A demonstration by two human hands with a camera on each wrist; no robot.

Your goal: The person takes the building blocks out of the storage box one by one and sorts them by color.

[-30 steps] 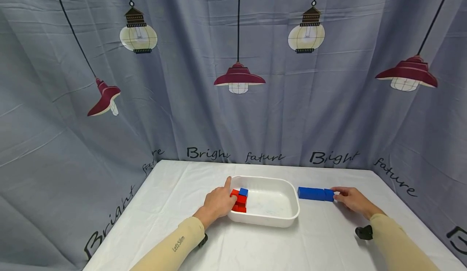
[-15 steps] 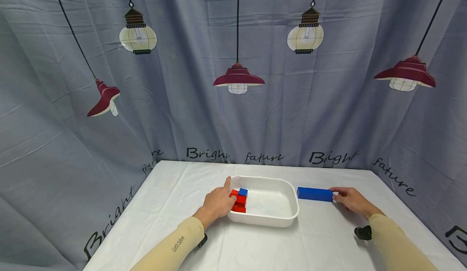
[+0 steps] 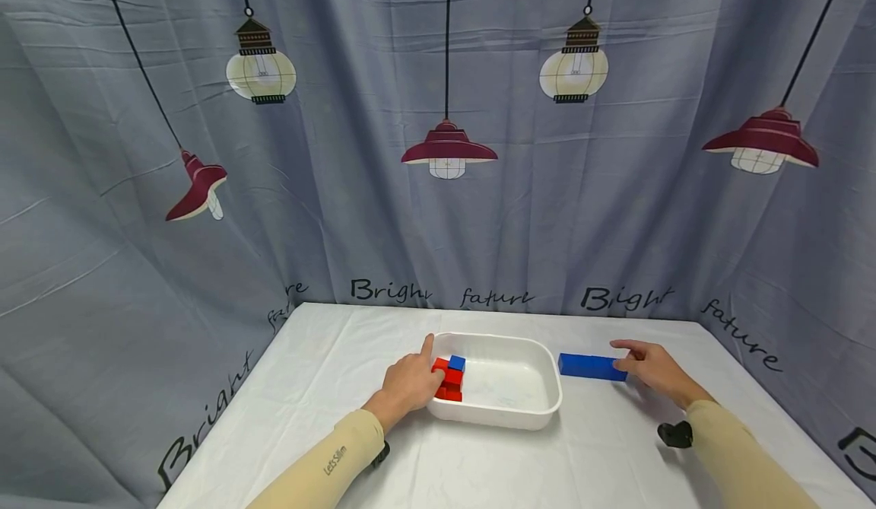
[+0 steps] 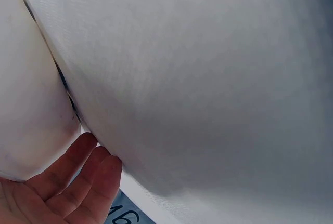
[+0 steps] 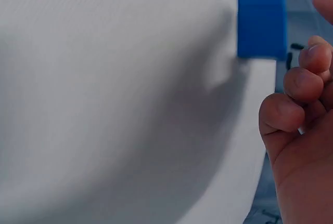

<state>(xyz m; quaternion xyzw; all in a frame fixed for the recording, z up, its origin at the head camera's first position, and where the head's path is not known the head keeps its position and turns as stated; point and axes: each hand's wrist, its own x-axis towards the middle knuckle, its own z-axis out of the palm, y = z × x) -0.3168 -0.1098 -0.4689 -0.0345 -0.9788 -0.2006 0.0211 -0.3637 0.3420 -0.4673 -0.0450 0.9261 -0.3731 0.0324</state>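
My left hand (image 3: 408, 380) grips the left end of a white plastic tub (image 3: 515, 416), thumb over the rim and index finger stretched along it; in the left wrist view its other fingers (image 4: 106, 180) lie low along the outer wall. Inside that end sit several red blocks (image 3: 453, 378) and one blue block (image 3: 457, 362), partly hidden by the thumb. To the right of the tub, blue blocks (image 3: 587, 366) lie in a straight row; a seam shows in the right wrist view. My right hand (image 3: 658, 372) hovers at the row's right end, index finger straight, the other fingers loosely curled.
A white cloth covers the table (image 3: 479, 467). Behind it hangs a grey-blue curtain (image 3: 383, 212) printed with lamps and lettering. Black wrist devices, such as the right one (image 3: 675, 434), sit under both cuffs.
The right hand pushes the end blue block left, closing the gap in the row, then lets go and lifts its index finger. The left hand and tub stay put.
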